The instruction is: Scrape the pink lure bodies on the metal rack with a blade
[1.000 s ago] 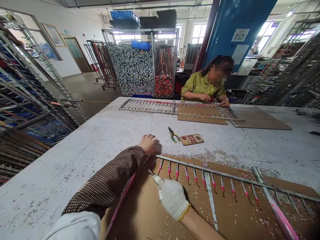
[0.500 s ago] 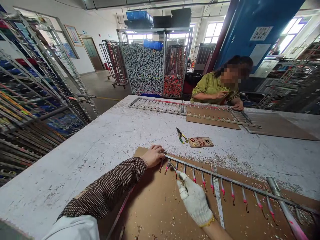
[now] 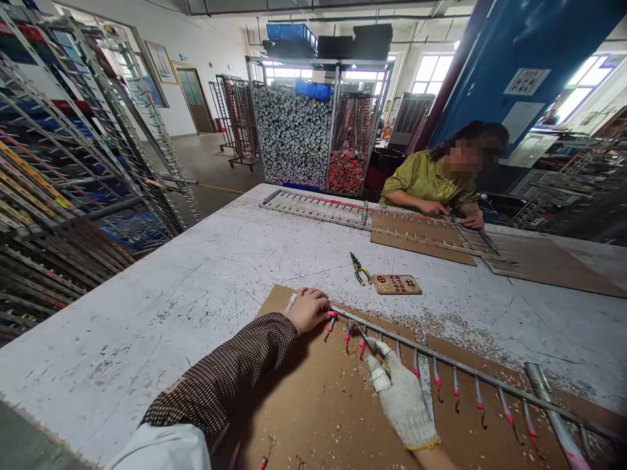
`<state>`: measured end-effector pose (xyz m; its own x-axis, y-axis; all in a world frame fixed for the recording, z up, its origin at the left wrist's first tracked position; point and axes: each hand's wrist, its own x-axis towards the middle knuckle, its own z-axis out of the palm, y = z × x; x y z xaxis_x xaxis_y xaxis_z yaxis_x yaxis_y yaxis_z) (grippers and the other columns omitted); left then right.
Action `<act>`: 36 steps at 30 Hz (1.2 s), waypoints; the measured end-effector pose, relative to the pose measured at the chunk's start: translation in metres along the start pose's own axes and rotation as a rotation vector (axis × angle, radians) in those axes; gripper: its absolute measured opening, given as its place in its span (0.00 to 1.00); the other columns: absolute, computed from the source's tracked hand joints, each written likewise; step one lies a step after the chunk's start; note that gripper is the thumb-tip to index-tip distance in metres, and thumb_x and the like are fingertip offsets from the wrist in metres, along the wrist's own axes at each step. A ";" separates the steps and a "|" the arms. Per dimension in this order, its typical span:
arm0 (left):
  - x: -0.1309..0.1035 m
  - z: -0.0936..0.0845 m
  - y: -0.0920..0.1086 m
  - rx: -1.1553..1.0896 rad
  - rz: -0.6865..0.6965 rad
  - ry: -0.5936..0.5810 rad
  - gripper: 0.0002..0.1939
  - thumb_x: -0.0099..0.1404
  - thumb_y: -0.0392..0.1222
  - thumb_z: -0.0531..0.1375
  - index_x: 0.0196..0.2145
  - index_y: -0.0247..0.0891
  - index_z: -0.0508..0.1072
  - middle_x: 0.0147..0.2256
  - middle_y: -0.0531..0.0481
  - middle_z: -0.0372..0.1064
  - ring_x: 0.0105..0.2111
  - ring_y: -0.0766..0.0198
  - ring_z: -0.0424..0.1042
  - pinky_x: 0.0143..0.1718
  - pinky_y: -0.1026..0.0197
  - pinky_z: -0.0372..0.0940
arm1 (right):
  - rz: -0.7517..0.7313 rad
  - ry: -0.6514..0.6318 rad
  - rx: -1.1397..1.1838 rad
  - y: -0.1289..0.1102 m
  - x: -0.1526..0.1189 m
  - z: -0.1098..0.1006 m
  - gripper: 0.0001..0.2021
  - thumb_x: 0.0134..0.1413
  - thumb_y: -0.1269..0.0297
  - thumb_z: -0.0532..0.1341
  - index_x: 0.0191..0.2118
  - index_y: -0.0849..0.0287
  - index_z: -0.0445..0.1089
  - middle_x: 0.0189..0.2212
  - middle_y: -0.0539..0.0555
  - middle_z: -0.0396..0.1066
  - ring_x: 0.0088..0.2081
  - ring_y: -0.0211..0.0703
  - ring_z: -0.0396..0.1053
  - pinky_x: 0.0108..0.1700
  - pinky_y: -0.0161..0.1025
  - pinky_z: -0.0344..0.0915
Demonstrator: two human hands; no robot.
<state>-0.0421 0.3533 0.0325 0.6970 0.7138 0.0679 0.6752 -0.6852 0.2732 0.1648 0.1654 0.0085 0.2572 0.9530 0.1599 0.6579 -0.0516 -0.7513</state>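
Observation:
A metal rack bar [image 3: 470,367] with a row of pink-tipped hooked pieces [image 3: 480,398] lies over brown cardboard [image 3: 313,398]. My bare left hand [image 3: 311,309] is closed round the bar's far left end. In its white knitted glove, my right hand [image 3: 399,391] is closed on a thin tool [image 3: 360,331], whose dark tip is beside the hooked pieces near the left end. The tool's exact kind is too small to tell. Pliers with green and yellow handles [image 3: 361,269] and a patterned tan card [image 3: 397,284] lie beyond the bar.
Across the white table [image 3: 196,287], a person in a green top [image 3: 424,179] works at another rack frame [image 3: 318,207]. Small chips are scattered beyond the bar. A thick metal tube [image 3: 539,380] crosses the bar at right. Tall racks [image 3: 93,163] stand left.
My right hand and its tool have moved right along the bar, and pink pieces near my left hand show more clearly. The view has shifted slightly. The other person's hands are lower and closer together.

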 end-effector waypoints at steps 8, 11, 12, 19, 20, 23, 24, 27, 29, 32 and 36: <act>-0.004 0.023 0.014 -0.083 -0.157 0.161 0.11 0.69 0.50 0.59 0.37 0.40 0.73 0.49 0.48 0.71 0.51 0.56 0.66 0.61 0.45 0.47 | -0.040 0.076 -0.203 0.004 0.010 -0.008 0.22 0.65 0.57 0.51 0.58 0.57 0.69 0.47 0.56 0.78 0.44 0.46 0.77 0.46 0.38 0.71; -0.005 0.025 0.017 -0.084 -0.161 0.211 0.10 0.69 0.49 0.59 0.36 0.39 0.73 0.46 0.47 0.71 0.49 0.55 0.67 0.57 0.46 0.51 | -0.135 0.083 -0.262 0.000 0.017 -0.007 0.20 0.65 0.59 0.51 0.58 0.55 0.70 0.47 0.54 0.78 0.46 0.45 0.77 0.46 0.37 0.71; -0.005 0.025 0.017 -0.088 -0.163 0.218 0.10 0.69 0.48 0.59 0.36 0.39 0.73 0.45 0.47 0.71 0.48 0.55 0.67 0.56 0.46 0.52 | -0.178 0.085 -0.266 -0.001 0.019 -0.005 0.20 0.65 0.60 0.51 0.57 0.55 0.70 0.48 0.54 0.77 0.47 0.45 0.76 0.47 0.37 0.71; -0.013 0.027 0.024 -0.134 -0.172 0.281 0.11 0.70 0.47 0.57 0.35 0.39 0.73 0.46 0.46 0.73 0.48 0.56 0.67 0.55 0.47 0.52 | -0.397 0.116 -0.324 0.003 0.033 0.018 0.21 0.67 0.63 0.50 0.60 0.57 0.67 0.50 0.56 0.76 0.46 0.43 0.76 0.51 0.38 0.69; -0.014 0.029 0.025 -0.135 -0.177 0.303 0.11 0.70 0.47 0.56 0.35 0.39 0.73 0.46 0.46 0.73 0.48 0.56 0.68 0.54 0.47 0.52 | -0.403 0.114 -0.353 0.004 0.035 0.021 0.21 0.67 0.63 0.49 0.60 0.57 0.67 0.49 0.56 0.77 0.46 0.43 0.76 0.50 0.37 0.69; -0.014 0.037 0.027 -0.142 -0.198 0.367 0.11 0.71 0.46 0.55 0.35 0.38 0.72 0.45 0.46 0.73 0.47 0.57 0.68 0.55 0.46 0.51 | -0.416 0.068 -0.466 0.005 0.045 0.028 0.21 0.68 0.63 0.48 0.61 0.59 0.67 0.45 0.57 0.78 0.43 0.43 0.77 0.46 0.35 0.68; -0.014 0.040 0.027 -0.146 -0.202 0.381 0.11 0.71 0.46 0.55 0.35 0.39 0.73 0.45 0.47 0.74 0.47 0.57 0.68 0.56 0.45 0.51 | -0.420 0.044 -0.505 0.005 0.048 0.028 0.21 0.68 0.63 0.48 0.61 0.59 0.67 0.44 0.57 0.79 0.42 0.42 0.77 0.45 0.35 0.68; -0.012 0.046 0.027 -0.150 -0.197 0.414 0.12 0.72 0.47 0.54 0.35 0.39 0.73 0.44 0.48 0.74 0.47 0.58 0.68 0.58 0.42 0.48 | -0.454 -0.013 -0.581 0.003 0.055 0.024 0.21 0.68 0.65 0.48 0.61 0.58 0.67 0.45 0.57 0.78 0.42 0.43 0.77 0.45 0.35 0.68; -0.011 0.049 0.027 -0.125 -0.196 0.447 0.13 0.72 0.47 0.54 0.35 0.39 0.73 0.45 0.47 0.74 0.49 0.56 0.67 0.60 0.40 0.45 | -0.471 -0.041 -0.590 0.000 0.058 0.020 0.21 0.67 0.66 0.49 0.61 0.57 0.67 0.46 0.57 0.78 0.42 0.44 0.77 0.46 0.36 0.67; -0.010 0.051 0.027 -0.058 -0.206 0.492 0.13 0.72 0.48 0.54 0.37 0.40 0.75 0.48 0.46 0.72 0.53 0.53 0.64 0.62 0.37 0.43 | -0.431 -0.073 -0.584 -0.005 0.060 0.015 0.21 0.66 0.66 0.50 0.62 0.54 0.66 0.45 0.55 0.79 0.42 0.44 0.77 0.43 0.36 0.68; -0.010 0.044 0.029 -0.026 -0.195 0.472 0.13 0.72 0.47 0.54 0.37 0.40 0.75 0.45 0.46 0.73 0.53 0.53 0.64 0.63 0.36 0.43 | -0.344 -0.120 -0.581 -0.013 0.065 0.009 0.21 0.66 0.64 0.50 0.62 0.53 0.66 0.41 0.54 0.80 0.38 0.46 0.78 0.39 0.38 0.69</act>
<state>-0.0186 0.3201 -0.0027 0.3691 0.8199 0.4376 0.7715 -0.5329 0.3477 0.1670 0.2305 0.0231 -0.0921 0.9687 0.2305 0.9698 0.1398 -0.2001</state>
